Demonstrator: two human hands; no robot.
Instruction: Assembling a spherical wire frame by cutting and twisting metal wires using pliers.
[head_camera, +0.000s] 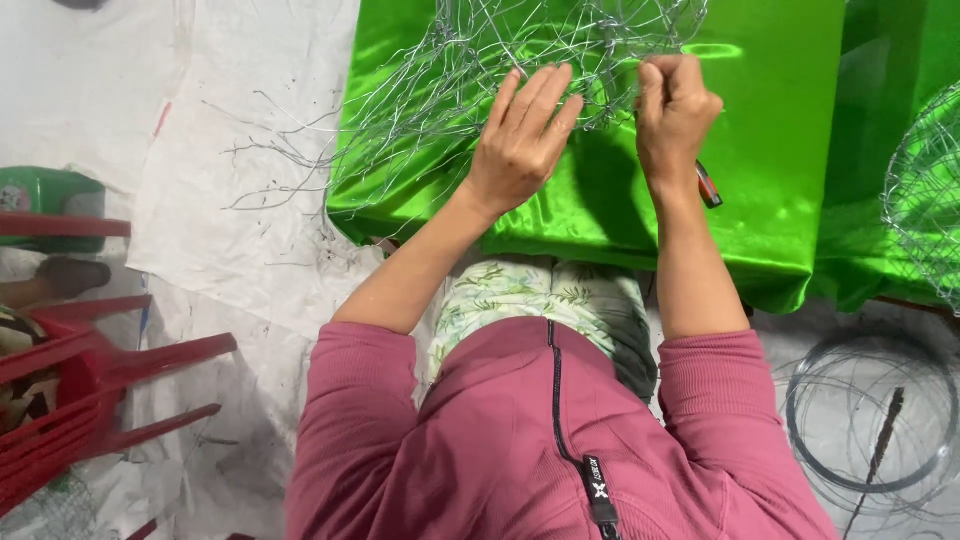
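At the far edge of the green satin cloth (760, 200), the wire mesh (520, 50) lies spread, loose strands trailing off the cloth's left edge onto the white floor sheet (230, 230). I see the left hand (520, 140) flat on the mesh, fingers extended and close together, pinning it down. The right hand (675, 110) is closed in a fist on a strand just beside it; a red-handled tool (708, 185) pokes out below the wrist, head hidden, so I cannot tell what kind.

My judgement: the step is twisting or closing a wire joint. To do it well, keep the left palm pressing close to the joint so the mesh does not lift, and turn with the wrist, not the arm. Stray ends could snag the satin.

A coil of wire (870, 420) sits on the floor at right; red chairs (90, 380) at left.
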